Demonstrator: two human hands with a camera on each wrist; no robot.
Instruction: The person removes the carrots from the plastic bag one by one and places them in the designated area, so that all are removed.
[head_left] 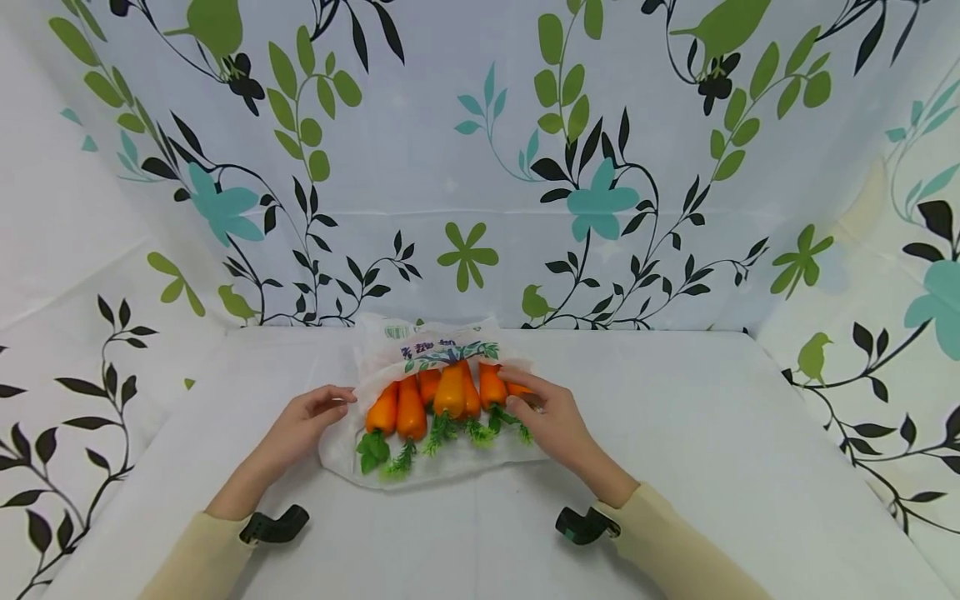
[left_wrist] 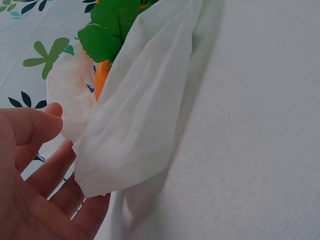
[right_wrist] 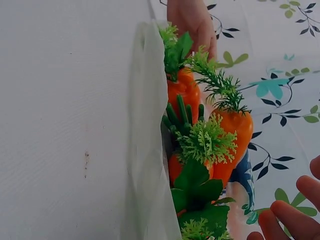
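A white plastic bag [head_left: 450, 468] lies on the white table with its mouth toward me, printed with a tree and lettering. Several orange toy carrots [head_left: 411, 408] with green leafy tops lie in the mouth, tops pointing toward me. My left hand [head_left: 307, 421] is at the bag's left edge; in the left wrist view its fingers [left_wrist: 50, 172] are loosely bent and apart, with the bag's edge against them. On the right side, my right hand [head_left: 558, 421] reaches over the rightmost carrot, its fingers [right_wrist: 292, 220] spread in the right wrist view. The carrots' tips are hidden under the bag.
A white cloth covers the table [head_left: 675, 433]. Behind it hangs a curtain [head_left: 412, 167] printed with leaves, birds and flowers, which also runs along both sides. A dark wrist camera [head_left: 273, 525] sits on the left sleeve, another camera [head_left: 585, 525] on the right.
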